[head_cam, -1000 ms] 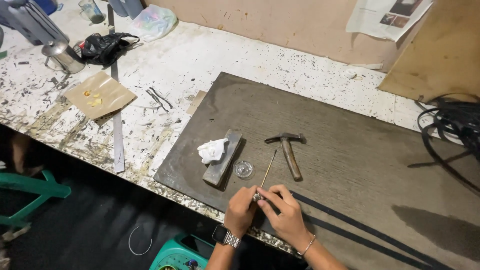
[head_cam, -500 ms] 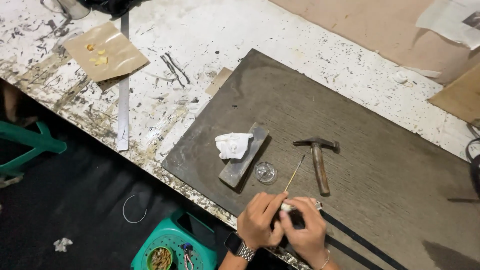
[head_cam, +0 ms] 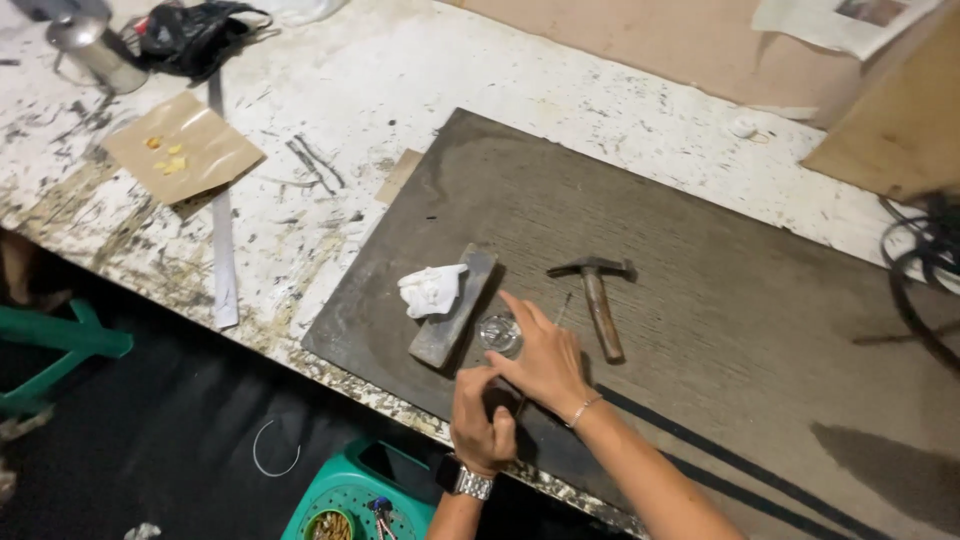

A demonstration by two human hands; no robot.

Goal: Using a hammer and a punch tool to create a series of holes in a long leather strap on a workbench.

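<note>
My left hand (head_cam: 482,418), a watch on its wrist, is curled by the near edge of a dark board (head_cam: 700,230), pinching something dark at the end of a black strip (head_cam: 730,462). My right hand (head_cam: 545,358) lies just above it, fingers spread, index finger beside a small clear glass dish (head_cam: 498,332). A thin stick (head_cam: 564,306) pokes out from under its fingers. A hammer (head_cam: 600,305) lies to the right. Left of the dish a grey stone block (head_cam: 462,315) carries a crumpled white cloth (head_cam: 432,288).
On the paint-spattered bench (head_cam: 330,90) lie a brown paper with yellow bits (head_cam: 180,150), a long metal strip (head_cam: 222,255), a metal cup (head_cam: 95,50) and a black bag (head_cam: 195,30). Black cables (head_cam: 925,260) hang at the right. A green stool (head_cam: 345,500) stands below.
My right hand has left the joined grip and spread its fingers towards the glass dish. The left hand stays curled at the strip's end. The view has shifted left.
</note>
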